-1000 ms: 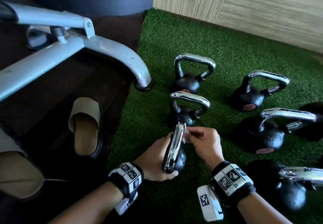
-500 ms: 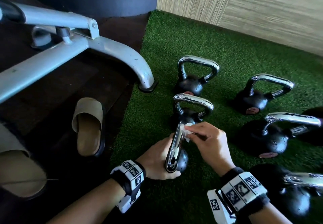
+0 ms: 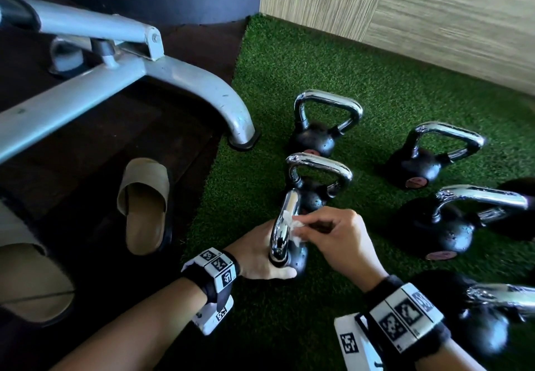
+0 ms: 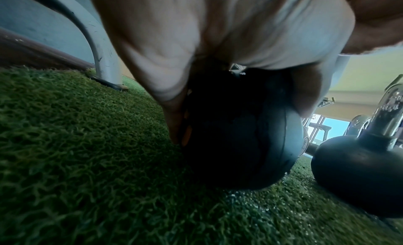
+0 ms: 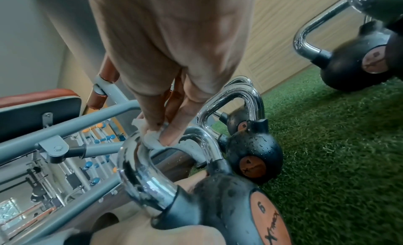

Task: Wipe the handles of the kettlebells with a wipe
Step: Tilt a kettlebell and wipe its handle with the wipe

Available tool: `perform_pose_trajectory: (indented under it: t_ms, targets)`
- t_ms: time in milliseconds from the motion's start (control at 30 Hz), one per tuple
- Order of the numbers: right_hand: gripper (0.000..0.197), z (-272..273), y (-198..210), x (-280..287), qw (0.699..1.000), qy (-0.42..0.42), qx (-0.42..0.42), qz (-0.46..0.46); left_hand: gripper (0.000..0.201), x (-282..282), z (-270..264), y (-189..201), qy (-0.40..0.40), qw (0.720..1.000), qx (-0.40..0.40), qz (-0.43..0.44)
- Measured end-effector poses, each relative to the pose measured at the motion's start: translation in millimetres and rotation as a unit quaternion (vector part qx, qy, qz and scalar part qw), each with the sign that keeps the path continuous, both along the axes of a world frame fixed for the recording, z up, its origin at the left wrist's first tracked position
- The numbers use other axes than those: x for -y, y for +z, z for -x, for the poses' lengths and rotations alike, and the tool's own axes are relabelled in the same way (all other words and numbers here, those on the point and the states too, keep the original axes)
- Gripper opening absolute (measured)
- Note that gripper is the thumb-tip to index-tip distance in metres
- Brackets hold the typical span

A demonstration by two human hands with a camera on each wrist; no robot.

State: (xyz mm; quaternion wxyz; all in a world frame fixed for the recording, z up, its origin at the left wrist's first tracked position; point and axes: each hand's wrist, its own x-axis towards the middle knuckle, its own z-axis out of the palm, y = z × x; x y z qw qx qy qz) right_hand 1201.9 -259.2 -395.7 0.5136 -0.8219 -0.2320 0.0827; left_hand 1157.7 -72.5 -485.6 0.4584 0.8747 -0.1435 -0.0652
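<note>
Several black kettlebells with chrome handles stand on green turf (image 3: 289, 66). The nearest small kettlebell (image 3: 298, 257) is tilted, its chrome handle (image 3: 285, 226) pointing up towards me. My left hand (image 3: 260, 257) grips its black ball (image 4: 240, 145) from the left. My right hand (image 3: 327, 234) pinches a crumpled white wipe (image 3: 291, 223) against the handle's right side. In the right wrist view the wipe (image 5: 150, 140) lies folded over the handle's top bend (image 5: 139, 166) under my fingertips (image 5: 152, 119). Droplets cover the kettlebells' balls.
Two small kettlebells (image 3: 315, 139) (image 3: 312, 194) stand just beyond the held one, larger ones (image 3: 419, 165) (image 3: 445, 226) (image 3: 486, 327) to the right. A grey machine leg (image 3: 231, 116) meets the turf's left edge. A beige slipper (image 3: 144, 205) lies on the dark floor. A wooden wall (image 3: 405, 9) closes the back.
My right hand has slid the wipe a little down along the chrome handle. My left hand keeps its hold on the ball.
</note>
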Motion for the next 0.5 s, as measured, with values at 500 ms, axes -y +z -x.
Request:
perform_pose_trajectory:
  t_ms: [500]
  targets:
    - [0.02,31.8,-17.2,-5.2,0.998,0.022,-0.033,0.042,0.033,-5.9,3.0,-6.6,0.013,0.997,-0.073,0.012]
